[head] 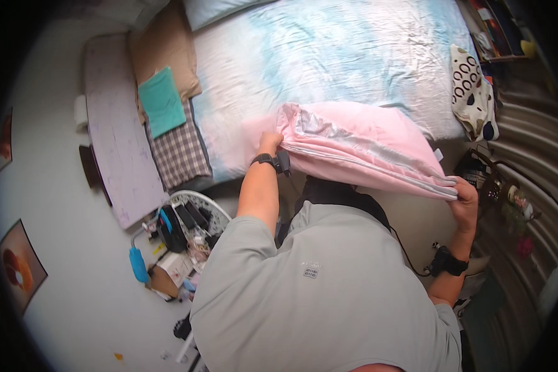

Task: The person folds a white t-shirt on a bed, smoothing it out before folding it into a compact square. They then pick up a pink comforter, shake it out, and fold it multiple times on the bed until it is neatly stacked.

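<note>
Between my two hands stretches a pink pillow or cushion (367,125) in a pink cover with shiny silver-grey trim. My left hand (270,141) grips its near left corner, at the trimmed edge. My right hand (464,197) pinches the right corner, where the grey piping ends. The far part of the pink bundle rests against the bed, and its near edge hangs over the bed's side. Under it lies a white and pale-blue bedsheet (335,46), wrinkled on the right. What fills the pink cover is hidden.
At the headboard (121,130) lie a tan pillow (162,51), a folded teal cloth (162,102) and a checked pillow (179,144). A patterned cloth (469,93) hangs at the bed's right end. A cluttered round table (218,204) stands left; curtains (530,121) hang right.
</note>
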`<state>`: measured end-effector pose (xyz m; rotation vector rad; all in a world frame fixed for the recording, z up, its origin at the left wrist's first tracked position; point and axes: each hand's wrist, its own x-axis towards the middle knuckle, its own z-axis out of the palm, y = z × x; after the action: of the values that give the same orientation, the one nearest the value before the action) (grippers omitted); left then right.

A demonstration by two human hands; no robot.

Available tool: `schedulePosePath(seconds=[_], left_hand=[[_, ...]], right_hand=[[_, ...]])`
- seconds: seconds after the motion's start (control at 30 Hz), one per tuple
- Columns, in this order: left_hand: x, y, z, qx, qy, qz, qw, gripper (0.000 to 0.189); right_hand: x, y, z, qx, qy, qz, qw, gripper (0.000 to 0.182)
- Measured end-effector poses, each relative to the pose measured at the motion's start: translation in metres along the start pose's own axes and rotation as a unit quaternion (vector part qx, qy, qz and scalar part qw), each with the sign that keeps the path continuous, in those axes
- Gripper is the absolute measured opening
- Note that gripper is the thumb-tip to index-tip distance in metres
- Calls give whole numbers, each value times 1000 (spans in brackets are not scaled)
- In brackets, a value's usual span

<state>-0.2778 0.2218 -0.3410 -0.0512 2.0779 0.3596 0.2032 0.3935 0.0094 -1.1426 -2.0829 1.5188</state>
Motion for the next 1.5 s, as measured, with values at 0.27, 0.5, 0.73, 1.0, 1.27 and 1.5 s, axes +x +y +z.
schedulePosePath(seconds=[0.27,0.5,0.73,1.0,1.27,1.5], left_hand=[[-59,-11,32,90,118,213,966,89],[-50,51,52,199,265,309,892,52],[-2,79,28,345,94,271,894,35],[-30,41,-89,264,236,288,890,26],[-242,18,-231,-53,430,412,801,24],[-460,-64,-230,-295,243,574,724,11]], right_hand=[[-18,37,-31,-19,-26,-1,999,18],[-35,58,-34,10,-17,57,998,16],[-58,83,-43,35,87,136,986,19],[-65,131,-66,123,236,89,960,21],[-7,123,-100,181,235,-128,946,22],[-40,63,-186,279,212,-280,894,24]])
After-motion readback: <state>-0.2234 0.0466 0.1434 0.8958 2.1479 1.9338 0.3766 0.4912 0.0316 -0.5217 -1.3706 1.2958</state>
